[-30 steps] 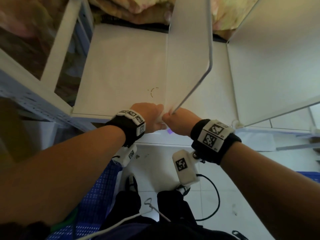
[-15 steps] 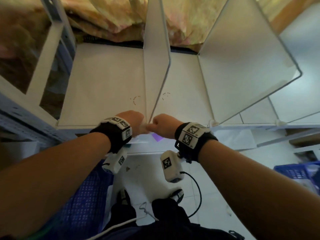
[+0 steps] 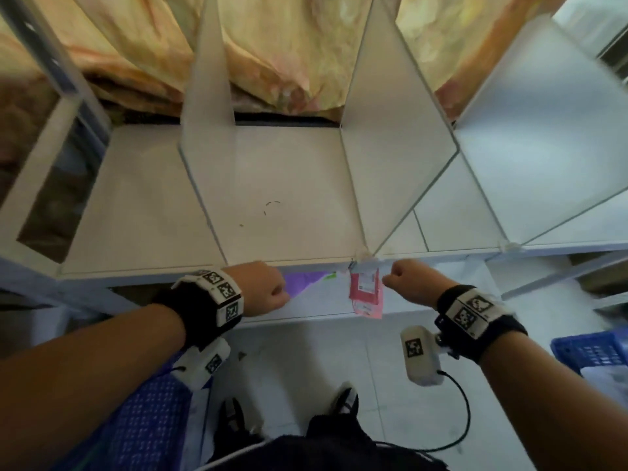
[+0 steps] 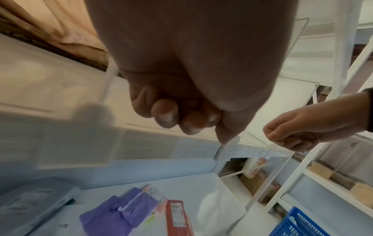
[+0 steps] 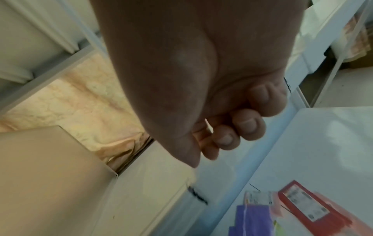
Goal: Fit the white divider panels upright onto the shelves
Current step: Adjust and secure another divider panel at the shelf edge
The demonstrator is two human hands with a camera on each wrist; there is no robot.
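Three white divider panels stand upright on the white shelf [image 3: 142, 198]: a left one [image 3: 207, 130], a middle one [image 3: 390, 158] and a right one [image 3: 543, 113]. My left hand [image 3: 268, 287] is a curled fist just below the shelf's front edge, right of the left panel's foot. In the left wrist view that hand [image 4: 181, 119] holds nothing, and its thumb points down at the edge. My right hand [image 3: 404, 280] hangs curled just right of the middle panel's front clip [image 3: 365, 256], apart from it. The right wrist view shows its fingers [image 5: 232, 131] folded in with nothing between them.
A red packet [image 3: 367, 294] and a purple packet [image 3: 306, 280] lie on the lower shelf under my hands. Blue baskets sit on the floor at the right [image 3: 591, 351] and lower left [image 3: 146, 419]. A patterned cloth [image 3: 289, 45] hangs behind the shelf. Metal uprights frame the left side.
Both hands have let go of the left panel's front foot, and it now stands alone. My right hand has moved right, past the middle panel's clip. The view has lifted and turned right.
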